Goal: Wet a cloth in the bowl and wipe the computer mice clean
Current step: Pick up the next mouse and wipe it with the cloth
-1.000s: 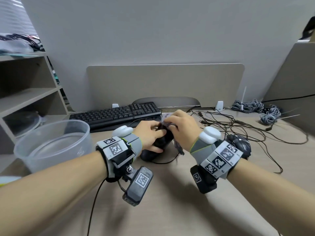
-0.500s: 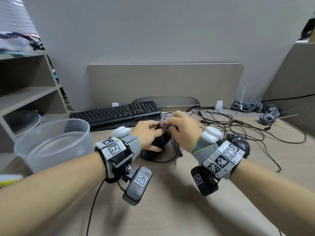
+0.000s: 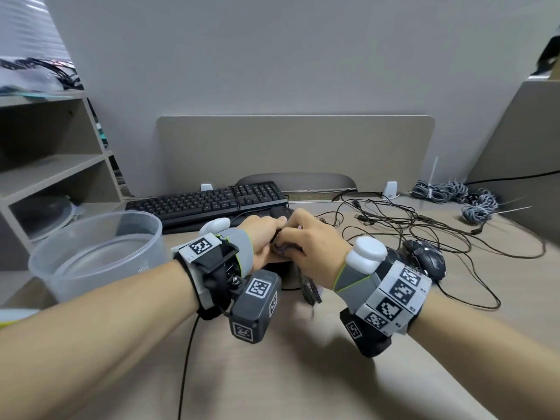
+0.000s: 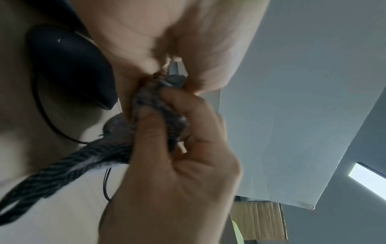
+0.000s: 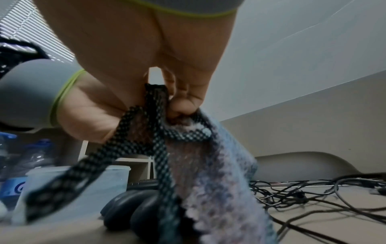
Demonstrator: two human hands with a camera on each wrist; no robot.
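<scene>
My left hand and right hand meet over the middle of the desk. Both pinch a bunched grey-purple cloth. In the left wrist view the right hand curls round the cloth, and the left hand pinches its top end. The cloth's black strap hangs below the hands. A black mouse lies on the desk beside the left hand, and the cloth dangles over two mice. A clear plastic bowl with water stands at the left.
A black keyboard lies behind the hands, with another mouse at its right end. One more black mouse sits by my right wrist among tangled cables. A shelf unit stands at the left.
Both hands have drawn a little toward me and closed tighter together on the cloth. The mouse that the left hand held is now mostly hidden under them.
</scene>
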